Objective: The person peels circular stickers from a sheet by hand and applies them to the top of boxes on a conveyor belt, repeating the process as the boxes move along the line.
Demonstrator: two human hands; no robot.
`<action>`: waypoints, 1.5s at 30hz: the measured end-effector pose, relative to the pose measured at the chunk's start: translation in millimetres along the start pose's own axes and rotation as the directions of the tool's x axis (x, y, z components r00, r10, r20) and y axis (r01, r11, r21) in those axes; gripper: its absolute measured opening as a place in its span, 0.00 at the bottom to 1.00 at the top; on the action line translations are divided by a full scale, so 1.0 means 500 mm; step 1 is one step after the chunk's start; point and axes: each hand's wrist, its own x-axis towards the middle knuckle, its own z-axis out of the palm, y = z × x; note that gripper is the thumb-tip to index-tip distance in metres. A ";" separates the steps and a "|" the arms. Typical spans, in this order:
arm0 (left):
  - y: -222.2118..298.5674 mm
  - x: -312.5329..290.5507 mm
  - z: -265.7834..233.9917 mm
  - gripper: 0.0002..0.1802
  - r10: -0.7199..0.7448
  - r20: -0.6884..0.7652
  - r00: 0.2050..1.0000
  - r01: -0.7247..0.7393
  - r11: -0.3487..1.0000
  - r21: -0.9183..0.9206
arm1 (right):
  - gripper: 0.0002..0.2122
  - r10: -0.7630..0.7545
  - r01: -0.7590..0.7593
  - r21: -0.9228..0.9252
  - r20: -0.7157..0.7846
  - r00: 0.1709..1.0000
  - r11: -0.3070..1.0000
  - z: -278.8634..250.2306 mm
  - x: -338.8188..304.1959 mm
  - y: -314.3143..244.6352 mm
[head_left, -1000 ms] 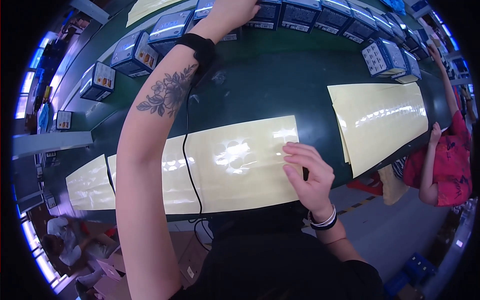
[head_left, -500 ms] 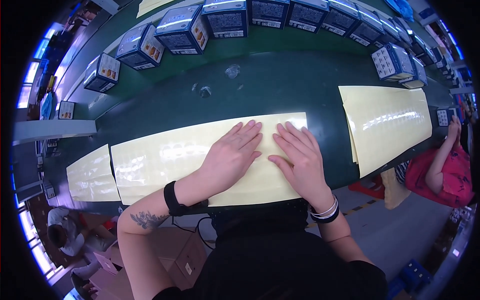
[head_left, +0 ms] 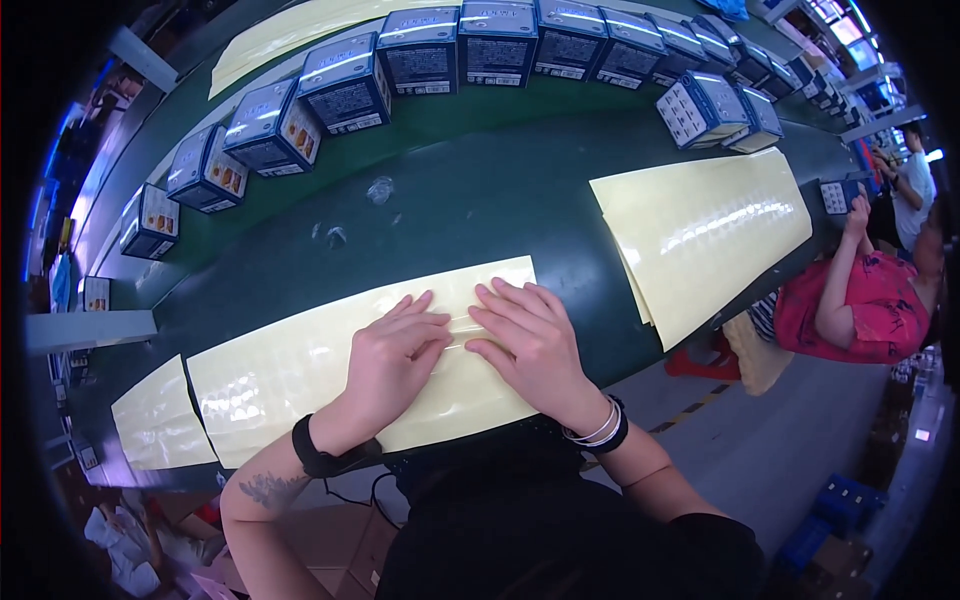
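A long pale yellow sheet [head_left: 270, 360] with glossy round clear patches, like a sticker sheet, lies along the near edge of the dark green table. My left hand [head_left: 392, 352] rests on its right part, fingers bent and the thumb closed toward the forefinger at the surface. Facing it, my right hand [head_left: 532, 345] has its thumb and fingers drawn together on the same sheet. Between the fingertips, thin shiny lines run across; I cannot tell whether they are creases or a lifted clear strip.
Another yellow sheet [head_left: 155, 415] lies to the left, and a stack of yellow sheets [head_left: 710, 230] to the right. Blue boxes [head_left: 420, 50] stand in a curved row at the back. Crumpled clear film [head_left: 379, 190] sits mid-table. A person in a red top [head_left: 860, 310] works at the right.
The view has shifted, with the table's contents moving left in the picture. My hands, earlier flat with fingers stretched, have bent their fingers and come closer together; shiny lines show between them.
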 end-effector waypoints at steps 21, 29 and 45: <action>-0.109 0.602 -0.083 0.10 0.270 0.062 0.961 -0.277 0.929 0.245 | 0.16 0.026 -0.028 0.073 0.026 0.999 0.997 -0.004 -0.002 0.014; -0.171 0.602 -0.054 0.10 0.462 -0.212 0.861 -0.377 0.861 0.342 | 0.15 0.045 -0.048 0.098 0.031 0.999 0.994 -0.004 0.001 0.013; -0.195 0.569 -0.041 0.13 0.630 -0.195 0.752 -0.456 0.710 0.536 | 0.19 0.037 -0.038 0.001 0.199 0.979 0.999 -0.055 0.020 0.037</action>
